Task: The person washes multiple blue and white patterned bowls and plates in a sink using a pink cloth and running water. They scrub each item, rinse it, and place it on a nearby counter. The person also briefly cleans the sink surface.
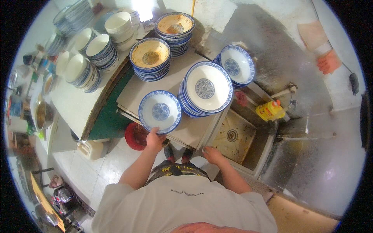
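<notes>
My left hand [155, 141] grips the near rim of a blue-and-white patterned bowl [160, 112], its thumb on the rim. The bowl is over the near edge of a pale worktop [186, 132]; whether it rests there I cannot tell. Just right of it stands a stack of large bowls [205, 87] with blue rims, and behind that a smaller stack of bowls [236, 65]. My right hand [214, 155] is low by the near corner of the sink [233, 137], fingers partly hidden; I cannot tell whether it holds anything.
Two stacks topped by food-stained bowls [150, 54] [174, 24] stand farther back. A yellow detergent bottle [268, 110] sits by the faucet [291, 90]. More stacked bowls [100, 48] fill the left counter. Below are a red basin [135, 137] and a plastic jug [91, 149].
</notes>
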Demonstrator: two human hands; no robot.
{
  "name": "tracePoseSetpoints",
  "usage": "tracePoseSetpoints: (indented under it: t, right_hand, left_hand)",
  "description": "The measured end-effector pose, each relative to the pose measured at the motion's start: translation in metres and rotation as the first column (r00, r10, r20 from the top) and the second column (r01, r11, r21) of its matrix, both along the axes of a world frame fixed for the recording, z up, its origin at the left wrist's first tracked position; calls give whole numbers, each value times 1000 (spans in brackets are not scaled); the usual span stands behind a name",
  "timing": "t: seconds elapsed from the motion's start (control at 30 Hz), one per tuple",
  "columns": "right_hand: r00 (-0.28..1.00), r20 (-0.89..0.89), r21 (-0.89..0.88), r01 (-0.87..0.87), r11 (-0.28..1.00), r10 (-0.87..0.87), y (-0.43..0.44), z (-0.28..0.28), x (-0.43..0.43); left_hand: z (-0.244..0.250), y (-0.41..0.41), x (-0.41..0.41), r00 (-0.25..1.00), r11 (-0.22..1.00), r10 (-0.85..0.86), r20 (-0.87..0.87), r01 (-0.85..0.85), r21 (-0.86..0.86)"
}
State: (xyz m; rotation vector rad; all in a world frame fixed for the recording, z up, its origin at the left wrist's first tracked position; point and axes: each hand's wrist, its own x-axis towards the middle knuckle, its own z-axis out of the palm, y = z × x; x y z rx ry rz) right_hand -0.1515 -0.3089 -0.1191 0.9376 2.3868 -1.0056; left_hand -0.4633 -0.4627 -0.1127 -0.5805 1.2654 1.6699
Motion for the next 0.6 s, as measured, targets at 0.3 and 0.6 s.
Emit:
tracePoseSetpoints:
  t: [0.3,0.6]
  right_hand:
    - [999,-51,19,-4,1000,5,29,-22,7]
    - [994,67,-125,93,988,-85,45,-28,-4]
  left_hand:
    - [32,0,-80,981,980,6,-192,-44,-195]
    - [-15,-23,-156,718,930,-292,-632,58,-364]
